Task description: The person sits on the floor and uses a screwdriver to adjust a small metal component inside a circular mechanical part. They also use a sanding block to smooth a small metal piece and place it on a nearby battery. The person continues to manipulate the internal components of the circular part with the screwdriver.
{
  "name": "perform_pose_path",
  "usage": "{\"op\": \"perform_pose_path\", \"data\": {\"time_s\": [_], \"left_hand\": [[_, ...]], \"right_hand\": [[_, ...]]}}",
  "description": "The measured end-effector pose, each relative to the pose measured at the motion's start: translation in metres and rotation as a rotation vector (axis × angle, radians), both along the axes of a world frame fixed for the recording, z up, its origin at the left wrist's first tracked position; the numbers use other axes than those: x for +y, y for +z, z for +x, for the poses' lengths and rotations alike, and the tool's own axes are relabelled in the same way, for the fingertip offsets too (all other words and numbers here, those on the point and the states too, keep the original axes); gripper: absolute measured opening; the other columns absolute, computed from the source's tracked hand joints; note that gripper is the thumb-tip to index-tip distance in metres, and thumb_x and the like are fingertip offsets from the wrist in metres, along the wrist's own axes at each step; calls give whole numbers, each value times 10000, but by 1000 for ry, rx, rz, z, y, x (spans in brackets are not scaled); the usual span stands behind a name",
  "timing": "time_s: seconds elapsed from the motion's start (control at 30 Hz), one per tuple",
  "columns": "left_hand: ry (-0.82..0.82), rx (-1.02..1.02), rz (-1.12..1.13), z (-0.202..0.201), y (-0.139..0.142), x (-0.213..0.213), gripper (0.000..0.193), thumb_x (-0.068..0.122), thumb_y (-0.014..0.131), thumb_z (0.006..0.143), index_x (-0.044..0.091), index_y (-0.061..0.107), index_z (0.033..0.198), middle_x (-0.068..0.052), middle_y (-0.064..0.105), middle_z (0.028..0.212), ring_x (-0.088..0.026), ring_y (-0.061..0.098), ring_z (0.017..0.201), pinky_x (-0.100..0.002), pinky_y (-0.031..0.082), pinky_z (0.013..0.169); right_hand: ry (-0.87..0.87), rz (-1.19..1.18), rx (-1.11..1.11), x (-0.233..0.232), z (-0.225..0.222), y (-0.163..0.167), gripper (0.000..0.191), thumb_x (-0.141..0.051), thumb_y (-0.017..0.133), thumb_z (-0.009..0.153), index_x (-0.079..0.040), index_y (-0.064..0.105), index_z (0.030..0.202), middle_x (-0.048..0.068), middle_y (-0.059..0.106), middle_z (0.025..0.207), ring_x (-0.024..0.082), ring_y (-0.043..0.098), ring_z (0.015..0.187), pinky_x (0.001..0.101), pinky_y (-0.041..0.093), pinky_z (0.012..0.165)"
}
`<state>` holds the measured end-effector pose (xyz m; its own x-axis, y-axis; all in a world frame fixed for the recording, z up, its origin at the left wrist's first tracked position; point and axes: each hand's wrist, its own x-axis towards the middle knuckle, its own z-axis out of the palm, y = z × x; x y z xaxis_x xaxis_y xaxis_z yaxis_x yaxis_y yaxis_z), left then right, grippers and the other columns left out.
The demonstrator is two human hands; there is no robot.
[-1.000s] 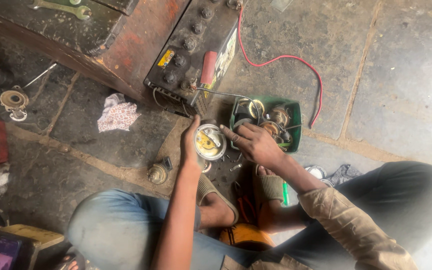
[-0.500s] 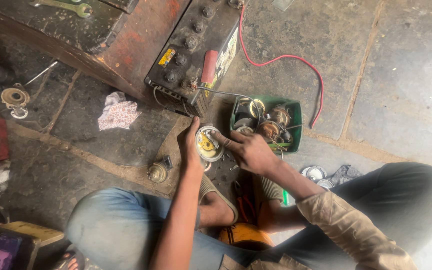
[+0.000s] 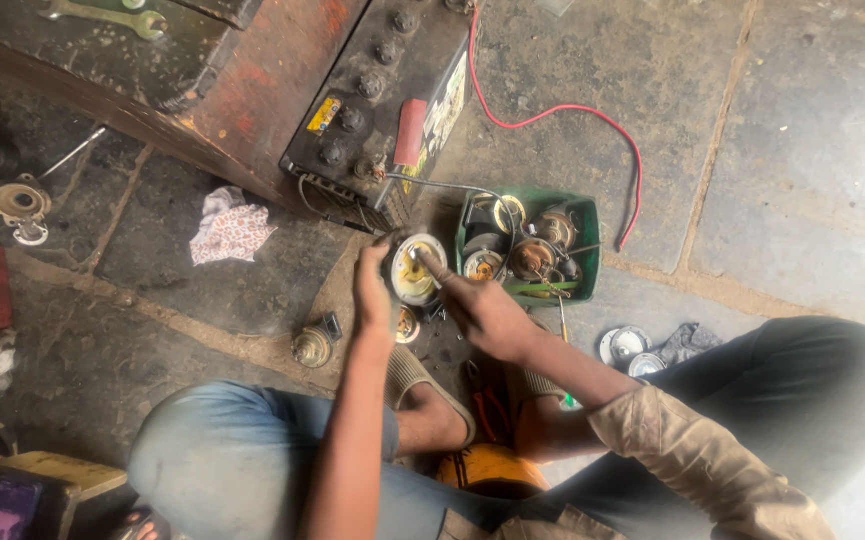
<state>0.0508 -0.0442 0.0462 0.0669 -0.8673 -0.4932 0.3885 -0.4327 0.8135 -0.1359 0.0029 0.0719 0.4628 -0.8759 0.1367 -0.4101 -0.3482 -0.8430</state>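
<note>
My left hand (image 3: 372,292) grips the left edge of a round metal part with a yellowish face (image 3: 414,275) and holds it upright on the stone floor in front of my knees. My right hand (image 3: 482,312) comes in from the right, fingers closed around a thin metal tool (image 3: 420,256). The tool's tip rests on the part's face. Both hands meet just left of a green tray (image 3: 588,250).
The green tray holds several round metal parts. Behind the hands lies a black battery (image 3: 377,100) with a red wire (image 3: 562,108) curling to the tray. A patterned rag (image 3: 232,228), a small brass piece (image 3: 310,346), metal lids (image 3: 624,346) and a spanner (image 3: 102,15) lie around.
My right hand has drawn back from over the green tray and moved left to the round part, bringing the tool tip onto its face. My left hand has kept its hold.
</note>
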Motion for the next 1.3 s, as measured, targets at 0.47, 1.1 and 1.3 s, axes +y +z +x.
{"op": "perform_pose_path", "data": {"time_s": [0.47, 1.1, 1.3], "left_hand": [[-230, 288, -20, 5, -34, 3, 540, 321, 873, 825, 73, 679, 1264, -79, 671, 1253, -223, 598, 1157, -350, 454, 1026], [83, 427, 102, -43, -64, 24, 638, 612, 607, 872, 131, 565, 1289, -84, 644, 1207, -203, 622, 1112, -399, 436, 1063], [60, 924, -200, -22, -52, 23, 442, 563, 594, 1114, 126, 588, 1041, -13, 558, 903, -174, 545, 817, -357, 448, 899]], "right_hand": [[-32, 601, -421, -16, -29, -30, 641, -473, 398, 1075, -153, 330, 1626, 133, 544, 1516, 252, 483, 1420, 384, 396, 1149], [-183, 929, -443, -18, -39, -55, 514, -368, 518, 1024, -188, 495, 1505, -38, 640, 995, 68, 555, 822, 221, 467, 705], [-104, 388, -379, -4, -13, -22, 391, -124, 577, 1034, -73, 572, 1422, 67, 690, 1119, 155, 654, 943, 320, 542, 813]]}}
